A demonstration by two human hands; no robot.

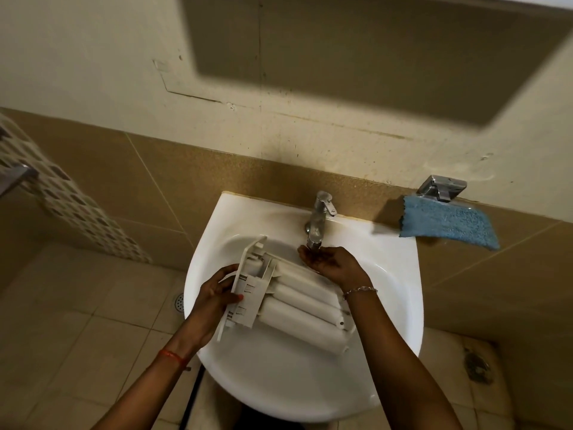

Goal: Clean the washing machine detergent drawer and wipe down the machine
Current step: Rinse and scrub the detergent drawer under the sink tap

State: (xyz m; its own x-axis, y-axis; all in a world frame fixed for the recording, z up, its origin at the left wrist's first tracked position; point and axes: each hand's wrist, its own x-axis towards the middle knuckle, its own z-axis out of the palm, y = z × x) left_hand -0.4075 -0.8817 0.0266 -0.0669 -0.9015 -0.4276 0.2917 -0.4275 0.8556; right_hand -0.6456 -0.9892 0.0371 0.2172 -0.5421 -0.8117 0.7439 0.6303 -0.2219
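Observation:
The white plastic detergent drawer (294, 302) lies upside down across the white wash basin (393, 311), its front panel toward the left. My left hand (217, 293) grips that front panel, fingers behind it and thumb on its near face. My right hand (328, 262) is cupped palm-up under the spout of the chrome tap (319, 217), just beyond the drawer's far edge, and holds nothing. A blue microfibre cloth (449, 223) hangs from a ledge to the right of the basin.
A chrome fitting (441, 187) sits on the wall above the cloth. Beige wall tiles run behind the basin, with a patterned mosaic strip (71, 197) at left. The tiled floor below has a round drain (179, 301) left of the basin.

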